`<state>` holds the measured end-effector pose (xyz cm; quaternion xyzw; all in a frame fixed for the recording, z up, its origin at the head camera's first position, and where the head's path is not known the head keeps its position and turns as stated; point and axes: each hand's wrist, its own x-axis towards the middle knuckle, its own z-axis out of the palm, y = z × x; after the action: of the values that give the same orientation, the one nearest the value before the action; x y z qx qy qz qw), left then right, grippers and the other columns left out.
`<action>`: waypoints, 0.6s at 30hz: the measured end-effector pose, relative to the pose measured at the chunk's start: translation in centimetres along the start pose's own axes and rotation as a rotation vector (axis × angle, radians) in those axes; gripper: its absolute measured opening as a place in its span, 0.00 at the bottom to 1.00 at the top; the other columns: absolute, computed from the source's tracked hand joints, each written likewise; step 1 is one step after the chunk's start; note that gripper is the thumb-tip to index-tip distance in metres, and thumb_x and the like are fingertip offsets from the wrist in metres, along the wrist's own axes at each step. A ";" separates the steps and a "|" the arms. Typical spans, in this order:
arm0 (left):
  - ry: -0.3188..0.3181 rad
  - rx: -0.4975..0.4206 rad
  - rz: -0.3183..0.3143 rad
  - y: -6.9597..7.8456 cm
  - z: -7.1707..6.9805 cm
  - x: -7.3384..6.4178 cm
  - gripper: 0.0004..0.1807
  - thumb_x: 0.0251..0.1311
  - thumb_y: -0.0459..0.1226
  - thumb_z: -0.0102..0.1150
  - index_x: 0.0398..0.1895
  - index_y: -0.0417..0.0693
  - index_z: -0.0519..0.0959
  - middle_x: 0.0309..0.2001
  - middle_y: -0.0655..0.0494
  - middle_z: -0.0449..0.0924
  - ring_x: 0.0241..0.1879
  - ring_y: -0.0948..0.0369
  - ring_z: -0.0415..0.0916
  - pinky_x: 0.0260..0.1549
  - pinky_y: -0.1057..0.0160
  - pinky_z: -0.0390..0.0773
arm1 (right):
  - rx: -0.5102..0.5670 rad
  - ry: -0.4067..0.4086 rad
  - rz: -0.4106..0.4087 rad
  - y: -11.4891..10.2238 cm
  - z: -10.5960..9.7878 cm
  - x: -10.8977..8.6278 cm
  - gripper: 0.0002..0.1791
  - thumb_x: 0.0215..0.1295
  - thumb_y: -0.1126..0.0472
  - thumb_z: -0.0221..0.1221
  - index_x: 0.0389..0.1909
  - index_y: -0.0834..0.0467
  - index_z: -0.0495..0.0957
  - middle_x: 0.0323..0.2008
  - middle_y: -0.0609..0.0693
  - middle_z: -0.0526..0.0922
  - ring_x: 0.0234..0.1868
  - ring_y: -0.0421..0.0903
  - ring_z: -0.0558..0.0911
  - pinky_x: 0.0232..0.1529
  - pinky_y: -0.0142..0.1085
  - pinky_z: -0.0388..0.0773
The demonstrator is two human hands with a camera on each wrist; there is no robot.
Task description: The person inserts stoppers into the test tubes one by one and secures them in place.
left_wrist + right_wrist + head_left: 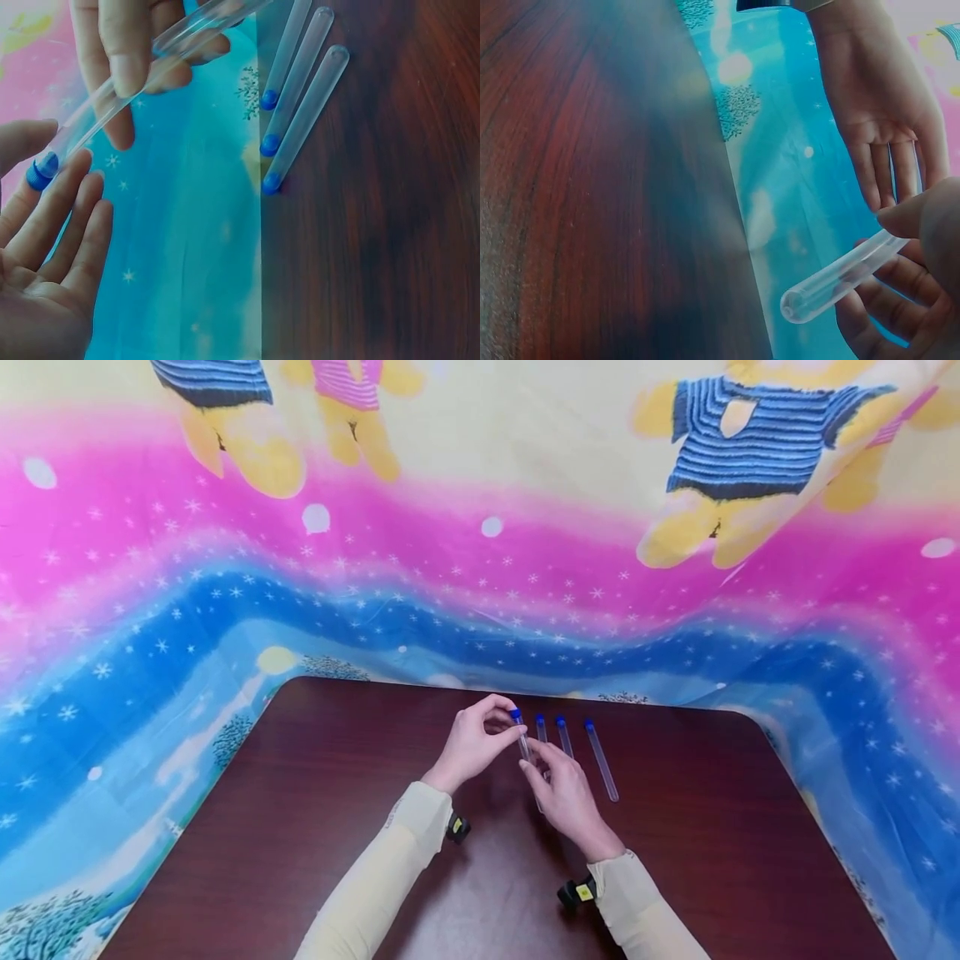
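Note:
A clear test tube (523, 745) with a blue screw cap (40, 174) is held between both hands above the table, tilted. My left hand (474, 742) pinches the capped end between thumb and index finger; its other fingers (84, 240) stretch out loosely. My right hand (564, 792) grips the tube's body with thumb and fingers, farther toward the rounded end. That rounded end (802, 301) sticks out past the right hand in the right wrist view. No contents can be made out inside the tube.
Three more blue-capped tubes lie side by side on the dark wooden table (315, 827), the outermost tube (602, 764) to the right of my hands. A printed cloth (420, 552) hangs behind the table's back edge. Each wrist wears a black strap device (576, 893).

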<state>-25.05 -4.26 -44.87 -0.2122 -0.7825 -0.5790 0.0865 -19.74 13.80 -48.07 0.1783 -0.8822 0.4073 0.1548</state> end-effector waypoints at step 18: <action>0.022 -0.037 -0.007 0.0 0.9 -0.5 0.13 0.63 0.37 0.71 0.48 0.47 0.80 0.36 0.59 0.86 0.38 0.64 0.83 0.46 0.58 0.83 | 0.000 0.010 -0.003 0.1 -0.4 0.0 0.18 0.74 0.60 0.62 0.61 0.60 0.81 0.33 0.43 0.78 0.30 0.41 0.75 0.31 0.37 0.74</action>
<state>-24.54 -3.49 -45.39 -0.2046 -0.7715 -0.5958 0.0891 -19.78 14.14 -47.91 0.1774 -0.8813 0.4079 0.1599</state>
